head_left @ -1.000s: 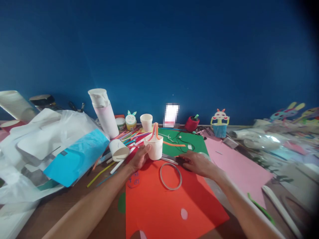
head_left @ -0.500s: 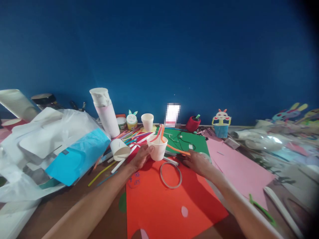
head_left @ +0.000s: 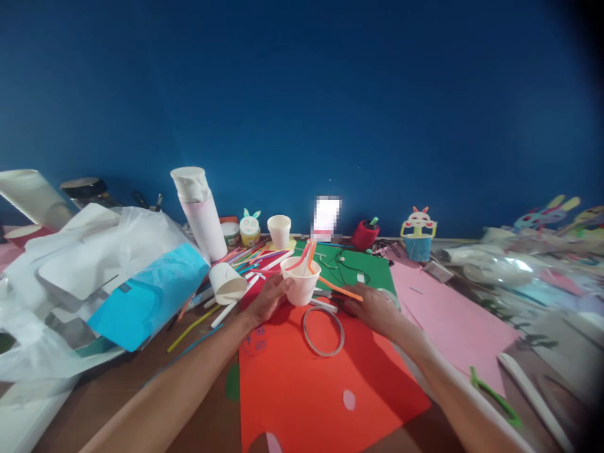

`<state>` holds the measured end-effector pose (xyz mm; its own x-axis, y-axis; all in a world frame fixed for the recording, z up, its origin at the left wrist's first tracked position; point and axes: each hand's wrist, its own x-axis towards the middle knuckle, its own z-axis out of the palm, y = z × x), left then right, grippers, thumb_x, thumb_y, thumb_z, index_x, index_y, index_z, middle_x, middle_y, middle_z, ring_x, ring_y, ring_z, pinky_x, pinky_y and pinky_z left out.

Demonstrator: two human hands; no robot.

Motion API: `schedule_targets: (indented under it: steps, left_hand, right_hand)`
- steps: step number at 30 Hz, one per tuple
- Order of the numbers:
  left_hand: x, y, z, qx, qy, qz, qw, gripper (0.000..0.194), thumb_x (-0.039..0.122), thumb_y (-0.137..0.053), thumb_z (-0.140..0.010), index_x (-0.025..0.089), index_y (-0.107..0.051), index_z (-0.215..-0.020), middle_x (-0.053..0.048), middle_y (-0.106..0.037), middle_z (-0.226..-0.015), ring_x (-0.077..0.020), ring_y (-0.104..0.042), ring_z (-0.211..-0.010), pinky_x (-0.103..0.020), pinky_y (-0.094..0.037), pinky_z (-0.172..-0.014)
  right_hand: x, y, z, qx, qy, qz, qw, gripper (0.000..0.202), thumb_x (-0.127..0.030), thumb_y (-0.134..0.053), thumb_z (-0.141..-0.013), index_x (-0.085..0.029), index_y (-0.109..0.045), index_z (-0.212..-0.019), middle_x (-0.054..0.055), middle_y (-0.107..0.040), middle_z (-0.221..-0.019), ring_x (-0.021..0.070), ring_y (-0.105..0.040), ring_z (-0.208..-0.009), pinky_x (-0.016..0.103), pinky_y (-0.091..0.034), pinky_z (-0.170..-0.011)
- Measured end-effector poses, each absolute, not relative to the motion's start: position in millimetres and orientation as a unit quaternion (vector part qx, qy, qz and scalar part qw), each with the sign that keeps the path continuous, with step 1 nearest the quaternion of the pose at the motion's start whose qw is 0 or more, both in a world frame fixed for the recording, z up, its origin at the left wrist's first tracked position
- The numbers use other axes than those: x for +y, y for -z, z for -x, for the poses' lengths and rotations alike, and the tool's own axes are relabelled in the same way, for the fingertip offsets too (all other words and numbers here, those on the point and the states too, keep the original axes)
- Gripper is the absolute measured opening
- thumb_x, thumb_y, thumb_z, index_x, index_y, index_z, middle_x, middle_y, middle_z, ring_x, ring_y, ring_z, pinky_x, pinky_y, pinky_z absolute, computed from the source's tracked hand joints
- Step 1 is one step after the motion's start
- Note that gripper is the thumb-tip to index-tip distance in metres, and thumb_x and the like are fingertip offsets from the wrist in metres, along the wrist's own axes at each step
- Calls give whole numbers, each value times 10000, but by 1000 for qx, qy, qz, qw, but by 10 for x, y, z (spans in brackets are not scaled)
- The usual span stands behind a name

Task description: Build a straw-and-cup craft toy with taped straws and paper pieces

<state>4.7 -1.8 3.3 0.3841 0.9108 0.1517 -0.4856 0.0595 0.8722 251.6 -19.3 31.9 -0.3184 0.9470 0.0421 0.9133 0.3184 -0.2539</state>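
My left hand [head_left: 271,301] is closed around the left side of a white paper cup [head_left: 302,289], held upright above the red paper. Orange and pinkish straws [head_left: 310,251] stick up out of the cup. One long orange straw [head_left: 340,289] slants from the cup's right side down to my right hand [head_left: 375,306], passing in front of its fingers. Those fingers are curled low over the dark handle of what look like scissors [head_left: 323,293], with greyish blades pointing left; the fingertips are partly hidden. A clear ring [head_left: 323,331] lies just in front of the cup.
Red paper [head_left: 302,390], green paper [head_left: 372,261] and pink paper [head_left: 453,308] cover the table. Left are plastic bags [head_left: 117,239], a cardboard tube [head_left: 226,283] and a tall white cylinder [head_left: 205,220]. Another paper cup [head_left: 279,231] and a rabbit-topped blue cup [head_left: 418,246] stand behind.
The paper cup in my left hand has shifted slightly right and down, tilting a little, and its straws moved with it. My right hand has barely moved.
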Motion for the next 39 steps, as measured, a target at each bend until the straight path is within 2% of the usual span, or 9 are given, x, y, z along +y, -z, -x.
schedule_targets:
  steps: [4, 8, 13, 17, 21, 25, 29, 35, 39]
  left_hand:
    - [-33, -22, -53, 239, -503, -453, 696, 446, 418, -605, -732, 150, -597, -1090, -106, -654, -972, -251, -565, -954, -331, -437, -794]
    - [-84, -34, -85, 249, -490, -459, 698, 391, 397, -574, -767, 160, -603, -1076, -95, -656, -970, -232, -572, -945, -319, -434, -806]
    - [-198, -105, -158, 249, -477, -487, 688, 352, 381, -564, -777, 168, -619, -1051, -95, -645, -1017, -230, -559, -974, -321, -430, -839]
    - [-251, -159, -196, 218, -448, -527, 688, 400, 426, -564, -764, 158, -626, -1055, -108, -647, -1006, -264, -550, -999, -348, -425, -847]
    - [-264, -194, -219, 200, -445, -578, 654, 463, 456, -554, -760, 136, -609, -1090, -128, -642, -1011, -302, -530, -1025, -388, -400, -876]
    - [-281, -198, -258, 197, -431, -596, 648, 497, 456, -596, -726, 118, -604, -1090, -138, -642, -1003, -312, -548, -988, -401, -405, -864]
    - [-287, -178, -293, 199, -419, -581, 668, 518, 424, -652, -685, 139, -583, -1111, -135, -643, -999, -283, -584, -929, -383, -436, -821]
    - [-278, -148, -263, 230, -387, -600, 662, 487, 377, -663, -686, 159, -585, -1114, -118, -626, -1064, -279, -540, -1019, -380, -393, -897]
    - [-273, -98, -260, 263, -413, -571, 659, 480, 360, -683, -666, 150, -598, -1089, -117, -620, -1084, -294, -532, -1028, -396, -393, -899]
  right_hand:
    - [-221, -383, -2462, -793, -97, 560, 220, 283, -356, -415, -857, -222, -595, -1029, 59, -619, -919, 190, -580, -837, 279, -421, -710]
    - [-285, -410, -2315, -790, -233, 458, 334, 399, -409, -521, -798, -210, -521, -1144, 71, -573, -1094, 205, -541, -991, 311, -434, -832]
    - [-379, -311, -2106, -730, -408, 377, 398, 510, -415, -539, -791, -247, -422, -1257, 68, -482, -1256, 223, -482, -1108, 331, -433, -882]
    - [-430, -263, -2007, -681, -461, 355, 445, 430, -405, -482, -830, -290, -433, -1241, 41, -521, -1214, 217, -468, -1117, 358, -402, -926]
    - [-433, -255, -1971, -652, -450, 379, 478, 348, -402, -468, -834, -279, -484, -1159, 38, -552, -1155, 206, -499, -1064, 354, -430, -885]
    - [-435, -249, -1959, -590, -451, 401, 537, 304, -388, -530, -800, -219, -499, -1050, 56, -590, -1006, 174, -563, -875, 276, -487, -699]
    - [-438, -232, -1959, -553, -456, 414, 561, 211, -361, -584, -769, -194, -529, -885, 12, -576, -768, 107, -523, -626, 211, -446, -538]
    - [-422, -223, -1961, -566, -445, 421, 551, 190, -361, -595, -754, -184, -573, -819, 9, -587, -723, 112, -527, -619, 224, -446, -552]
    - [-411, -212, -1970, -565, -449, 426, 547, 195, -361, -594, -752, -181, -569, -822, 15, -606, -734, 118, -548, -636, 228, -457, -556]
